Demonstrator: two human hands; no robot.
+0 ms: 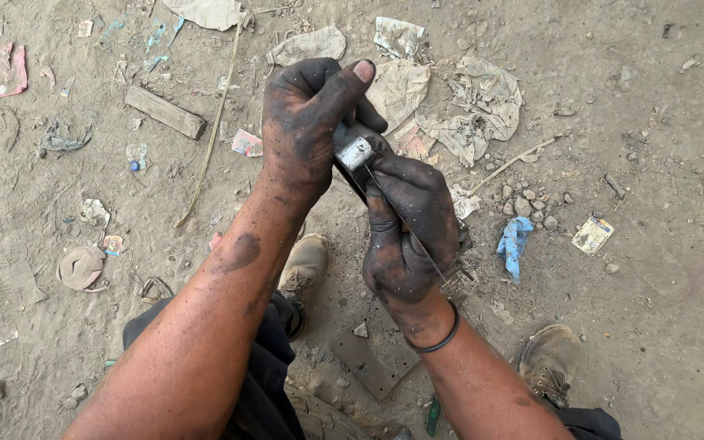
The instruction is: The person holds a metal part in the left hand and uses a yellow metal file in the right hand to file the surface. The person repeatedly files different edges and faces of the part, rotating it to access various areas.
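Head view: your left hand (307, 122), black with grease, is wrapped around a small dark metal part (358, 155) with a shiny silver face, thumb up, fingers curled shut on it, held above the dirt ground (662, 269) near its middle. Your right hand (407, 228), also greasy, pinches a thin wire-like tool (417, 240), its tip touching the silver face. A black band (442, 338) sits on the right wrist. Below the hands: tan boot (305, 265), second boot (549, 363) toward the lower right, flat metal plate (372, 358) between them. Blue rag (515, 243) just right of the hands, wood block (165, 112) upper left, crumpled dirty papers (466, 106) along the top.
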